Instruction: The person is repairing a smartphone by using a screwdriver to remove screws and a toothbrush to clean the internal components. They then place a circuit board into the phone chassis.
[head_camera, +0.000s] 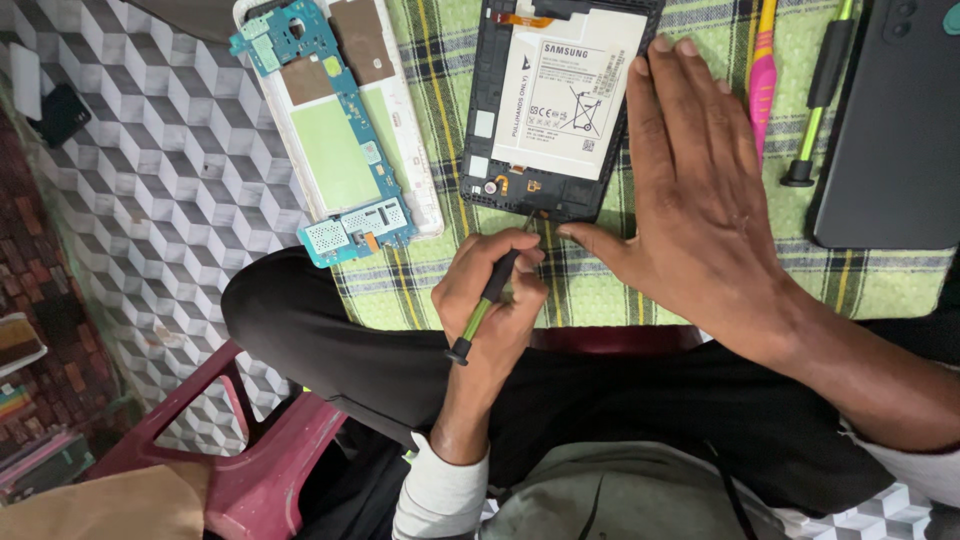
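Note:
My left hand (490, 300) is shut on a small screwdriver (478, 318) with a black and green handle. Its tip touches the near edge of an opened black tablet frame (480, 90), which holds a white battery (565, 100). My right hand (700, 200) lies flat and open, palm down, on the right edge of the frame and on the green checked cloth (420, 285). Its thumb points toward the screwdriver tip.
A white back cover with a blue circuit board (340, 130) lies left of the frame. A pink tool (763, 70), another green and black screwdriver (820, 100) and a dark flat device (890, 130) lie at the right. A maroon plastic stool (250, 470) stands on the cube-patterned floor (150, 150).

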